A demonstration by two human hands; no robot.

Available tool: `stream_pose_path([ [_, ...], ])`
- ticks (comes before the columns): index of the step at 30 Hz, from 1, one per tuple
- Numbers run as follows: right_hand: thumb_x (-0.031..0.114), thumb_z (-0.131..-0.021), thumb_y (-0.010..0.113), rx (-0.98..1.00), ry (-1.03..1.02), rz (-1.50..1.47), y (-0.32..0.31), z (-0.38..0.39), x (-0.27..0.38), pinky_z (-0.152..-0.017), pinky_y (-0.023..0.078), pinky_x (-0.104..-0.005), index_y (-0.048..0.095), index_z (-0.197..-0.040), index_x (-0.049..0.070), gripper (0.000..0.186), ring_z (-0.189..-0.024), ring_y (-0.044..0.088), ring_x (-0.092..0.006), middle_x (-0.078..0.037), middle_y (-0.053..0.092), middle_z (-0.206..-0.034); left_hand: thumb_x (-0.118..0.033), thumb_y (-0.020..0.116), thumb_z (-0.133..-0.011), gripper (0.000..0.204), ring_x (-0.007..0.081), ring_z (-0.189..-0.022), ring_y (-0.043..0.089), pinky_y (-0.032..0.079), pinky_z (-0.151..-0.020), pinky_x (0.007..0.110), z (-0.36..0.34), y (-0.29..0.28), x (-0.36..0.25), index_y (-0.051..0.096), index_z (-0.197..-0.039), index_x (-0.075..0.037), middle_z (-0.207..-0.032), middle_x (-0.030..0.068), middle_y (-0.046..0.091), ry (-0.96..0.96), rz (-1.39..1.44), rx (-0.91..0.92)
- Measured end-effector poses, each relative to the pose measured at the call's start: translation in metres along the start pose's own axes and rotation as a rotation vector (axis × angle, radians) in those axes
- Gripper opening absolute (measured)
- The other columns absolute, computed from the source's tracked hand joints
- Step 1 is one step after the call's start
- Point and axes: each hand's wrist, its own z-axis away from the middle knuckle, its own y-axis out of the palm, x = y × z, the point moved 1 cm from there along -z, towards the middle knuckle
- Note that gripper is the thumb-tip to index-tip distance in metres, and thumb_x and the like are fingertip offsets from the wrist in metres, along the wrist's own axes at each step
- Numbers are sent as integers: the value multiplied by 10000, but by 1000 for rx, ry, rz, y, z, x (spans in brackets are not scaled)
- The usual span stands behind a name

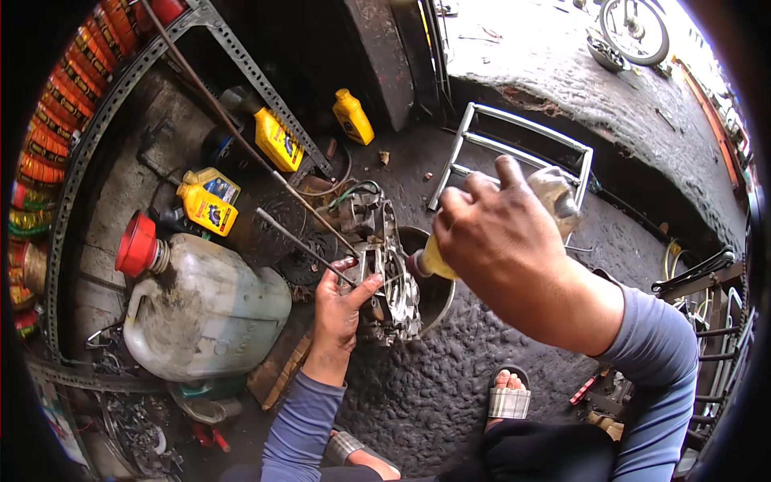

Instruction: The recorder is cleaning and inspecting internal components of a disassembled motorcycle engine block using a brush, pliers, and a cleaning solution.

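My left hand (341, 309) grips the near left side of a greasy metal engine block (393, 293), thumb and fingers wrapped on its edge. My right hand (498, 221) is closed around a clear plastic bottle (556, 193) with yellowish liquid in its neck end. The bottle is tilted, its dark mouth pointing left at the engine block, very close to it. Whether liquid is flowing out I cannot tell. Under and behind the engine block shows the rim of a round metal basin (444, 309). Two thin rods (297, 241) slant down to the engine block from the upper left.
A large cloudy jug (217, 309) with a red cap stands at the left. Yellow oil bottles (353, 116) stand behind, near a perforated metal rack (249, 68). A silver tube frame (526, 128) lies beyond my right hand. A wheel (634, 30) is at the far right.
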Motion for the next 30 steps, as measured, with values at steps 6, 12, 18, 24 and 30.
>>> stream_pose_path([
  [6,197,-810,713,-1,-36,95,-32,-21,18,-1034,405,-437,748,-935,97,164,-1005,624,-210,-40,639,-934,48,785,-804,536,141,-905,684,541,-868,292,5,-13,-3,525,-1270,-4,-1048,82,711,187,6,-26],
  [12,187,-801,695,-116,-60,150,-36,-38,32,-1054,396,-472,751,-897,82,153,-997,623,-230,-51,646,-940,29,824,-768,598,111,-888,658,552,-813,274,5,-13,4,507,-1274,-10,-1055,51,679,356,-115,-121],
  [18,207,-821,670,-135,-44,217,-15,-41,34,-1029,399,-522,759,-893,80,171,-1004,629,-244,-74,664,-939,8,874,-697,673,142,-960,644,540,-872,310,-4,-8,5,533,-1276,-1,-1118,72,648,442,-184,-153],
  [24,211,-850,656,53,-111,-134,30,-31,27,-984,418,-557,680,-1115,35,318,-1044,645,-293,-122,644,-997,-28,850,-713,612,187,-957,668,540,-891,325,0,-34,4,559,-1251,-26,-1090,88,677,478,8,-202],
  [30,155,-803,727,60,-53,-364,34,-9,-4,-743,546,-410,631,-1058,16,306,-830,726,-281,-155,644,-957,-91,799,-770,631,273,-916,712,602,-827,385,-2,-45,-20,537,-1330,42,-1127,147,675,358,278,-126],
])
